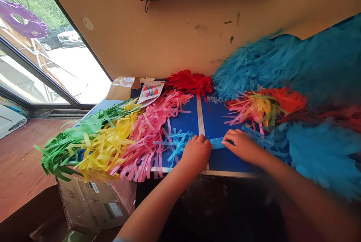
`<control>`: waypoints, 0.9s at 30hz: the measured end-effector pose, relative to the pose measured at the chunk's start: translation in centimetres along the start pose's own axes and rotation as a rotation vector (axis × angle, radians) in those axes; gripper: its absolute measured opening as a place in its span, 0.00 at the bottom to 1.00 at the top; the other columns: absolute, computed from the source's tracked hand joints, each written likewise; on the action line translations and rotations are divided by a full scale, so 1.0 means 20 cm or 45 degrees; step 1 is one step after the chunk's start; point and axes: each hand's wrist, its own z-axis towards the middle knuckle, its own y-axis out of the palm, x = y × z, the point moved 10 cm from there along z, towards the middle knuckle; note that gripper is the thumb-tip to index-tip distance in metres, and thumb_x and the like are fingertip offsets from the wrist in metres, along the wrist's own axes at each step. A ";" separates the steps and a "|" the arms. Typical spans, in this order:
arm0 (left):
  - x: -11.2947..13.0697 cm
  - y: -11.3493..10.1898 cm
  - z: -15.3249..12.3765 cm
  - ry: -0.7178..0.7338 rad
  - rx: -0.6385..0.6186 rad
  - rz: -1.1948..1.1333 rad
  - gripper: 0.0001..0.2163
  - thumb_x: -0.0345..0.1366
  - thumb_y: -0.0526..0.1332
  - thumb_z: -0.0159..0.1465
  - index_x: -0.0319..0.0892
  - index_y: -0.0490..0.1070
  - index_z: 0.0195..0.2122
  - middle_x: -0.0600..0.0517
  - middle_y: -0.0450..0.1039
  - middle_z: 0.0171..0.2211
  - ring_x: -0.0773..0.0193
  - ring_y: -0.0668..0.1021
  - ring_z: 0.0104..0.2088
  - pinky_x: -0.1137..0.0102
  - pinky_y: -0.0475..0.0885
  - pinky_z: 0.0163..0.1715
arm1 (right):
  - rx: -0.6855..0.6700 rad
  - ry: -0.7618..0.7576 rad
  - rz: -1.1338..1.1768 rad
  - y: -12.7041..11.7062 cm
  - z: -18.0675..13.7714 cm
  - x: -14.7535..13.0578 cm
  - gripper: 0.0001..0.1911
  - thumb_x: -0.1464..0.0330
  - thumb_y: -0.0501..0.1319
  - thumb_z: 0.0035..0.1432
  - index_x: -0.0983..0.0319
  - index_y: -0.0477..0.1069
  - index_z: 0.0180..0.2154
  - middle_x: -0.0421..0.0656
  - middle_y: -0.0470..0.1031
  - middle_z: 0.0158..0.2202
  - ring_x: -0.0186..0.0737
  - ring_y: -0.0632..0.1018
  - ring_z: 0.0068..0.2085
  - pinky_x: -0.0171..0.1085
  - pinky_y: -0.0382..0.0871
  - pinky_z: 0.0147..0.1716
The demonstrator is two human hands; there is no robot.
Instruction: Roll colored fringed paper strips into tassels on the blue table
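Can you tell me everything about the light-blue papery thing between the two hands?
The light-blue tassel looks like thin tissue paper. Its middle is a flat band running between the left hand and the right hand, both touching it. Past the left hand it spreads into loose, narrow strips, some reaching the pink fringe. It lies across the blue tabletop. Whether the blue strips past the right hand belong to it, I cannot tell.

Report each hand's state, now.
Left hand: closed, holding the blue streamer.
Right hand: fingers curled, gripping the same streamer at its flat stretch.
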 end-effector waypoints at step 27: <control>-0.12 -0.02 0.04 -0.185 -0.024 0.110 0.13 0.33 0.49 0.64 0.36 0.73 0.36 0.42 0.69 0.36 0.53 0.72 0.38 0.63 0.67 0.32 | -0.106 0.238 -0.450 0.00 0.09 0.05 0.17 0.63 0.45 0.61 0.62 0.70 0.36 0.50 0.70 0.40 0.51 0.68 0.45 0.48 0.56 0.43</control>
